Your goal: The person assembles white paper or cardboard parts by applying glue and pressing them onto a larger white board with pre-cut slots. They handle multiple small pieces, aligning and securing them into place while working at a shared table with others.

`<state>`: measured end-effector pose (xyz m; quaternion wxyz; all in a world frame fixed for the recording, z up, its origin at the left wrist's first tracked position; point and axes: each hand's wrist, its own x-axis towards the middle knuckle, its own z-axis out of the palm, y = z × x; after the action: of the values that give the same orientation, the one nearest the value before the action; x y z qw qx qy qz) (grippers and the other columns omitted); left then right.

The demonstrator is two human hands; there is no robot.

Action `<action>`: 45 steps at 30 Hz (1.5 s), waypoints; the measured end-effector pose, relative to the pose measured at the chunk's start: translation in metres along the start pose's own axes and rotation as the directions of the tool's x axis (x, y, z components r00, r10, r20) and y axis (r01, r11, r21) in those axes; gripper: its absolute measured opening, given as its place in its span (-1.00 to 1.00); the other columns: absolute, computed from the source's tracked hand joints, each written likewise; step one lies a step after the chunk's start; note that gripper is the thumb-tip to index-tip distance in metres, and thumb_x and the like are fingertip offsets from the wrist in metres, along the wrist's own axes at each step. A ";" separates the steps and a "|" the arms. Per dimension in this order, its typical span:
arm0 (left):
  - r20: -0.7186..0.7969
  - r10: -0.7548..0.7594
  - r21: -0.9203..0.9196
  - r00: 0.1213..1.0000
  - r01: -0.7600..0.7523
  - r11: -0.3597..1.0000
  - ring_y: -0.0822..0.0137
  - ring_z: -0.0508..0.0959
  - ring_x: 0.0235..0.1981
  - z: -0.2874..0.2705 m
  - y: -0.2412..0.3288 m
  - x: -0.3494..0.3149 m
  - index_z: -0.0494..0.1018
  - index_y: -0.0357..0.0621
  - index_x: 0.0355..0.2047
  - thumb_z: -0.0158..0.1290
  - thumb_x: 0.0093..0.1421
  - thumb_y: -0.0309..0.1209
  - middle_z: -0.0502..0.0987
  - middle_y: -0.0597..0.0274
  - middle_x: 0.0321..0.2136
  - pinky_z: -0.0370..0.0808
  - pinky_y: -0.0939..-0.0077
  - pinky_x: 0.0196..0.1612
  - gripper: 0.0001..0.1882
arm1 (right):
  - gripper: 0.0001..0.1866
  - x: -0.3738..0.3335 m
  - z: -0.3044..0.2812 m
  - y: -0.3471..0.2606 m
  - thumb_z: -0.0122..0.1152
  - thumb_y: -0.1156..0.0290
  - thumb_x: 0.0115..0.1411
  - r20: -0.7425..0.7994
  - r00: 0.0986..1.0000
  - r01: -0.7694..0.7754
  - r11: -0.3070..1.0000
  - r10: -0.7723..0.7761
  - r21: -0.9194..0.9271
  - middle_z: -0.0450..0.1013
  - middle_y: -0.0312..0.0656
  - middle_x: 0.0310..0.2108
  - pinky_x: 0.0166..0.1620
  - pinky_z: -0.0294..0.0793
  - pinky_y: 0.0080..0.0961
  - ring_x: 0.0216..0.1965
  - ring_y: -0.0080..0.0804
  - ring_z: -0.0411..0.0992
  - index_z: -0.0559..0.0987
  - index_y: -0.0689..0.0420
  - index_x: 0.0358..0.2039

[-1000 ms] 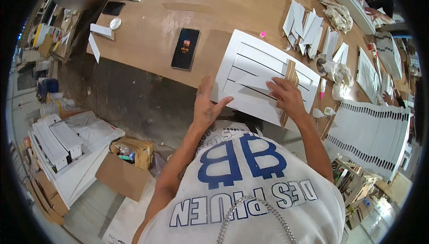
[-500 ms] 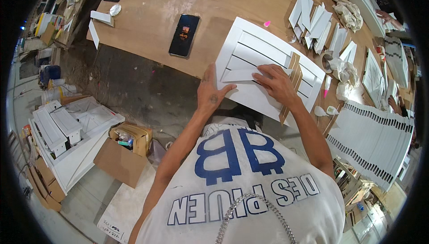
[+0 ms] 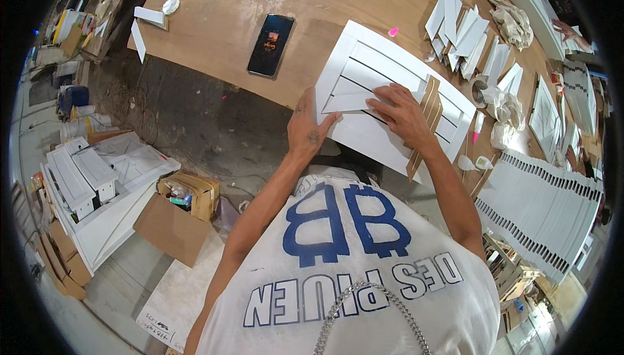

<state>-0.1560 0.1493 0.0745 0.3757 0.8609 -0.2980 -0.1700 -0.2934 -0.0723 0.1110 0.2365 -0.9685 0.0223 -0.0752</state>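
A white louvered panel (image 3: 338, 52) with dark gaps between its slats lies angled on the edge of the wooden table. Across its left part is a loose white slat (image 3: 351, 97). My right hand (image 3: 406, 119) bends over the slat's right end, its fingers closed on it, though the fingertips are partly hidden. At the panel's left edge rests my left hand (image 3: 308, 127), fingers stretched along the edge and thumb spread out near the slat's left end. Brown strips (image 3: 430, 101) lie across the panel beside my right hand.
A phone (image 3: 271, 45) lies on the table (image 3: 208, 23) left of the panel. Loose white pieces (image 3: 461, 33) are heaped beyond it. Stacked white louvered panels (image 3: 539, 205) stand at the right. An open cardboard box (image 3: 172, 228) and white cabinet parts (image 3: 110, 192) sit at lower left.
The loose slat has turned, its right part tipping away from me. My right hand has shifted slightly up and away with it. The left hand stays at the panel's edge.
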 end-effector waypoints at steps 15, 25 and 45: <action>-0.039 -0.040 -0.042 0.998 0.039 0.998 -0.09 0.56 -0.04 0.002 0.002 0.003 0.27 -0.25 0.20 0.30 0.10 -0.10 0.49 -0.19 0.00 0.48 0.19 0.00 -0.22 | -0.70 0.015 0.006 0.010 0.32 0.46 0.12 -0.014 0.999 0.039 0.999 -0.039 -0.021 0.52 -0.28 -0.02 0.32 0.27 -0.23 0.08 -0.36 0.43 0.65 -0.07 -0.11; -0.030 -0.042 -0.056 0.999 0.040 0.998 -0.08 0.54 -0.03 0.002 0.001 0.004 0.27 -0.24 0.20 0.30 0.10 -0.10 0.49 -0.15 0.00 0.48 0.19 0.01 -0.23 | -0.68 0.019 0.006 0.015 0.29 0.56 0.09 0.022 0.999 0.040 0.999 -0.040 0.017 0.51 -0.25 0.01 0.30 0.28 -0.22 0.10 -0.32 0.42 0.65 -0.03 -0.12; 0.048 -0.194 -0.246 0.980 0.200 0.948 -0.14 0.55 -0.06 -0.004 0.009 0.008 0.31 -0.23 0.17 0.33 0.04 -0.19 0.52 -0.21 -0.04 0.48 0.16 -0.02 -0.26 | -0.65 0.035 0.001 0.015 0.34 0.59 0.01 0.027 0.997 0.065 0.997 -0.066 0.050 0.53 -0.23 -0.06 0.04 0.48 -0.32 -0.01 -0.23 0.46 0.68 -0.02 -0.15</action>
<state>-0.1513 0.1415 0.0839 0.4586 0.8302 -0.1912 -0.2529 -0.2591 -0.0881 0.1077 0.2578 -0.9636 -0.0148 -0.0694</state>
